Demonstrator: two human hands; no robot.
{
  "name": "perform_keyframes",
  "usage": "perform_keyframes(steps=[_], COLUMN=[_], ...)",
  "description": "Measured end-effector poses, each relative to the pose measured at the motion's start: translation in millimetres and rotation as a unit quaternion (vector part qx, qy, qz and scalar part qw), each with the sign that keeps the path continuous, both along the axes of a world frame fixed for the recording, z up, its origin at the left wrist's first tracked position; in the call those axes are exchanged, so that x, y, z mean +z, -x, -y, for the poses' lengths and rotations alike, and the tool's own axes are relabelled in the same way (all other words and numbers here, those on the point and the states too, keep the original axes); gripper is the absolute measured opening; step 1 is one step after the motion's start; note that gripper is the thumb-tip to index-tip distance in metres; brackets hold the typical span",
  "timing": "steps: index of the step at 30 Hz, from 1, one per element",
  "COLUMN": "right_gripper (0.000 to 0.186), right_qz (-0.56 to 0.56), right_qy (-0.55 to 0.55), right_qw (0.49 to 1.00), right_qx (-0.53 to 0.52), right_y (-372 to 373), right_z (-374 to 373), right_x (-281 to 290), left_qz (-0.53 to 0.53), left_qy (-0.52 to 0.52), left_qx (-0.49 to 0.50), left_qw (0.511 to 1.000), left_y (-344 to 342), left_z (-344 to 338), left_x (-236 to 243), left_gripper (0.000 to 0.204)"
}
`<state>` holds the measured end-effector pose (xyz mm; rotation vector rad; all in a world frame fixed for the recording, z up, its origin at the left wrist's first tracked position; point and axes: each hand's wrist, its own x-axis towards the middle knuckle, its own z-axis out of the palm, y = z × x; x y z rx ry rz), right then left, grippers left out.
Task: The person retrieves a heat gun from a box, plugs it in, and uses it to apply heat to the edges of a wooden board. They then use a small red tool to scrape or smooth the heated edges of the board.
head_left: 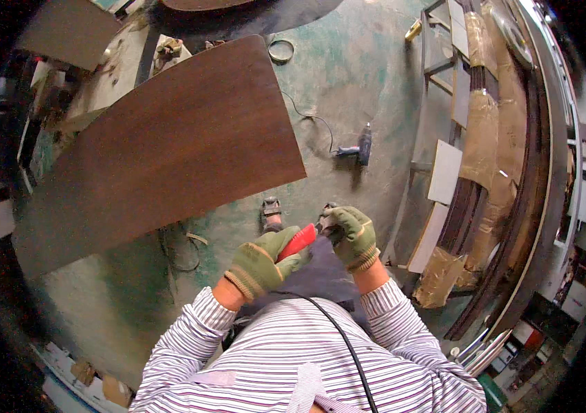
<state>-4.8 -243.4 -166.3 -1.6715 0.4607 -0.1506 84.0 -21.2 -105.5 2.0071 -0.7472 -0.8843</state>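
Observation:
My left hand point(260, 264), in an olive-green knit glove, is closed around a tool with a red handle point(298, 243). The tool's kind cannot be made out; its dark far end points toward my right hand point(352, 237). That hand wears a matching glove, and its fingers are pinched together at the dark end of the tool. What lies between those fingers is hidden. Both hands are close together in front of my body. Beyond them, to the left, is a large brown wood-grain panel point(190, 131) with a curved far edge.
On the floor lies a pistol-shaped corded power tool point(362, 146), its cord running toward a tape roll point(281, 51). To the right, a metal rack point(437, 69) stands beside long cardboard-wrapped bundles point(480, 131) and white boards point(444, 172). A black cable point(338, 327) crosses my striped shirt.

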Motion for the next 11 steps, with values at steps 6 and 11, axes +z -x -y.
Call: perform_keyframes(steps=[6, 11], right_gripper=[0.020, 0.021], right_qz=[-0.151, -0.177], right_qy=[-0.332, -0.130], right_qw=[0.926, 0.966], right_qx=[-0.102, 0.137], right_y=[10.8, 40.1], right_z=[9.7, 42.2], right_x=[17.9, 34.4], left_qz=[-0.070, -0.191], left_qy=[0.056, 0.106], left_qx=[0.019, 0.077], left_qw=[0.996, 0.973], left_y=[-3.1, 1.6], left_z=[-13.9, -35.3], left_x=[23.1, 33.3], left_gripper=[0.047, 0.055])
